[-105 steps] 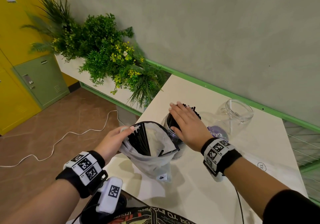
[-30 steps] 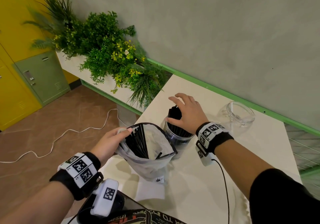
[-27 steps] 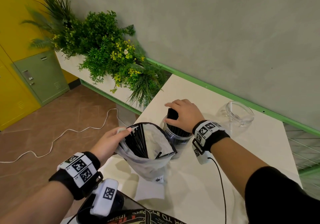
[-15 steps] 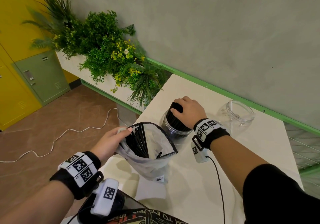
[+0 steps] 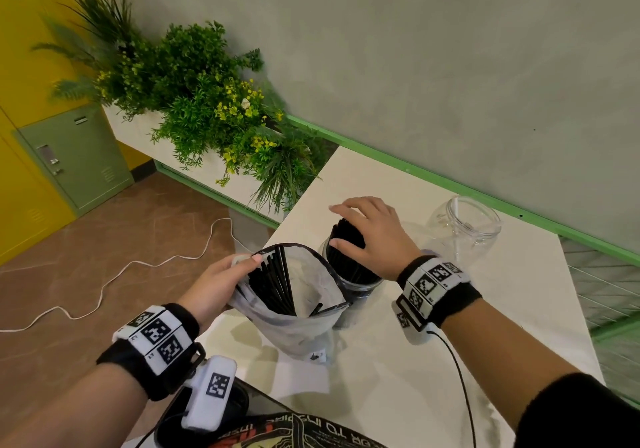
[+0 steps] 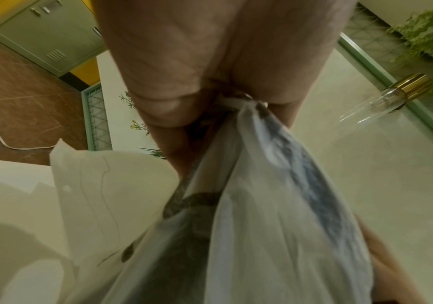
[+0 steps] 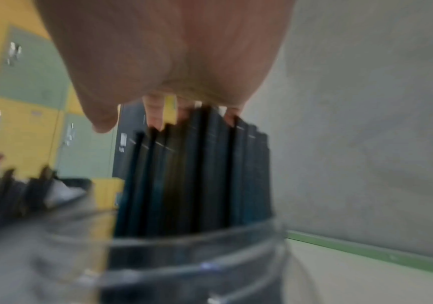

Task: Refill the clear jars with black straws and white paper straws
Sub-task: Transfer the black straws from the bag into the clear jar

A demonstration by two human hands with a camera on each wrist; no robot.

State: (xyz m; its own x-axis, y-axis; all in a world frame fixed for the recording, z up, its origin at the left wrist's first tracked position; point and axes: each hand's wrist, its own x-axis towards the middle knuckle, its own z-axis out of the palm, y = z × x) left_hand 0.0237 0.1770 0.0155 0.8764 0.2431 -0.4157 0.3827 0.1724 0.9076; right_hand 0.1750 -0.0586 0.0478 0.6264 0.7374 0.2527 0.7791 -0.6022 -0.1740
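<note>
A clear jar (image 5: 356, 288) packed with upright black straws (image 5: 346, 240) stands mid-table. My right hand (image 5: 363, 233) lies over the straw tops with fingers spread and relaxed, thumb against the bundle; in the right wrist view the fingertips (image 7: 155, 121) touch the straws (image 7: 197, 174) above the jar rim (image 7: 197, 257). My left hand (image 5: 247, 260) pinches the rim of a translucent plastic bag (image 5: 298, 323) that stands open with more black straws (image 5: 273, 285) inside. The pinch (image 6: 236, 100) and the bag (image 6: 262, 205) fill the left wrist view. A second clear jar (image 5: 464, 229) stands at the back right.
The white table (image 5: 415, 378) runs along a grey wall with a green ledge (image 5: 433, 174). A white paper sheet (image 5: 304, 382) lies under the bag. A planter of green plants (image 5: 214, 112) stands past the table's left edge. A white cable (image 5: 104, 288) lies on the floor.
My right hand went from curled over the straw tops to fingers spread flat over them. The left hand and the bag have stayed put.
</note>
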